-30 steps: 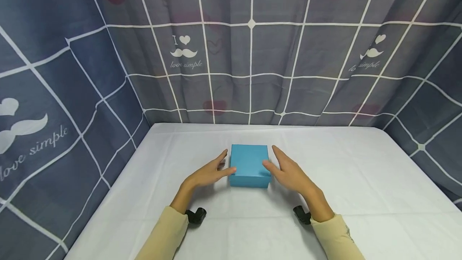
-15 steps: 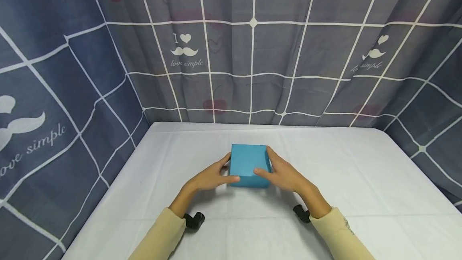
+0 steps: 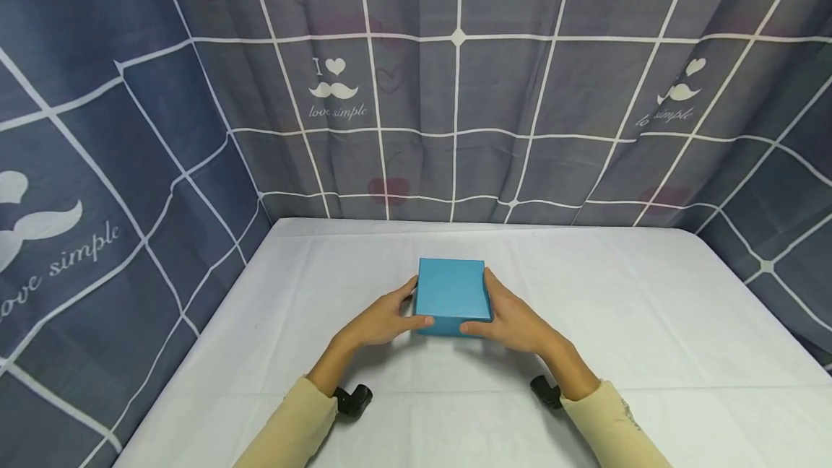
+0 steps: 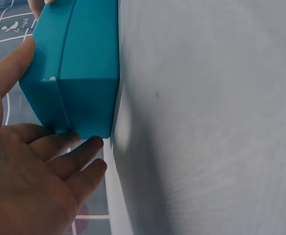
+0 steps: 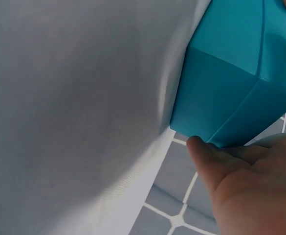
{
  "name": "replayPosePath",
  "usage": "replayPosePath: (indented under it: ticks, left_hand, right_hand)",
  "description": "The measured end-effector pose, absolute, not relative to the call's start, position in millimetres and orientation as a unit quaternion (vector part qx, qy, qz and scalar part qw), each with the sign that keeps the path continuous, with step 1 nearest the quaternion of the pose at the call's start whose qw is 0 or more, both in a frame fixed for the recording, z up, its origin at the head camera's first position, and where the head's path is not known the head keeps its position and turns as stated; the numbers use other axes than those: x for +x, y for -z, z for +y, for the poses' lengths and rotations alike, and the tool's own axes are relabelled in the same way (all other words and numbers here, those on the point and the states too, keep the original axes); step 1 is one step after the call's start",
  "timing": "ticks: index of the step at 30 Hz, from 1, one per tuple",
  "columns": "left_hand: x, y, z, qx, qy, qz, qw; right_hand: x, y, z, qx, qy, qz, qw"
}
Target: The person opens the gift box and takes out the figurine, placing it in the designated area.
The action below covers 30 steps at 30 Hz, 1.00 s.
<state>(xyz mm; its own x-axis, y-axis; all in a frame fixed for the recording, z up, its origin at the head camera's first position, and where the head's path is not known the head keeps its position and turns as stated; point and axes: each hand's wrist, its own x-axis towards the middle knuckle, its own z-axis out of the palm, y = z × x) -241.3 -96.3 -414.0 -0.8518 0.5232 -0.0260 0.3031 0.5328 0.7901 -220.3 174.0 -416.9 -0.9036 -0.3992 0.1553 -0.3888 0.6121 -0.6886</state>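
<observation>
A teal-blue box (image 3: pixel 453 287) with a flat lid sits on the white tabletop, held from both sides. My left hand (image 3: pixel 383 320) grips its left end, thumb on the front face and fingers round the far left corner. At the right end my right hand (image 3: pixel 516 320) does the same, its thumb across the front near the right corner. In the left wrist view, the lid seam runs along the box (image 4: pixel 89 54), and several fingertips (image 4: pixel 96 142) lie at its far corner. The right wrist view has a fingertip (image 5: pixel 195 142) at the box's far lower corner.
A white cloth (image 3: pixel 617 323) covers the table. Grey-blue checked curtains (image 3: pixel 416 107) stand behind it and along both sides. A black wrist mount (image 3: pixel 354 401) is on the left wrist and another black mount (image 3: pixel 546 391) on the right.
Both hands have come in on the box. The right hand moved left onto its side, and both thumbs came down from the top onto the front face. The box has stayed in place.
</observation>
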Motion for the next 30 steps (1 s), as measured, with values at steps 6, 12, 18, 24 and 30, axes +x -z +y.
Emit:
replayPosePath:
  ticks: [6, 12, 18, 24, 30]
  left_hand:
    - [-241.2, 413.0, -96.0, 0.251, -0.428, 0.86, 0.12]
    - [-242.2, 413.4, -94.8, 0.263, -0.445, 0.848, 0.118]
    - [-242.1, 414.6, -93.7, 0.257, -0.443, 0.852, 0.108]
    - [-241.8, 415.0, -93.5, 0.262, -0.452, 0.846, 0.108]
    - [-242.0, 414.8, -93.8, 0.26, -0.446, 0.85, 0.101]
  right_hand:
    - [-219.0, 413.4, 175.8, -0.205, 0.371, 0.906, -0.001]
    - [-218.4, 413.6, 177.1, -0.2, 0.365, 0.909, 0.002]
    - [-218.4, 415.0, 177.5, -0.204, 0.384, 0.901, 0.004]
    - [-217.2, 415.3, 175.9, -0.194, 0.403, 0.894, 0.009]
    - [-216.0, 413.8, 174.0, -0.19, 0.421, 0.887, 0.009]
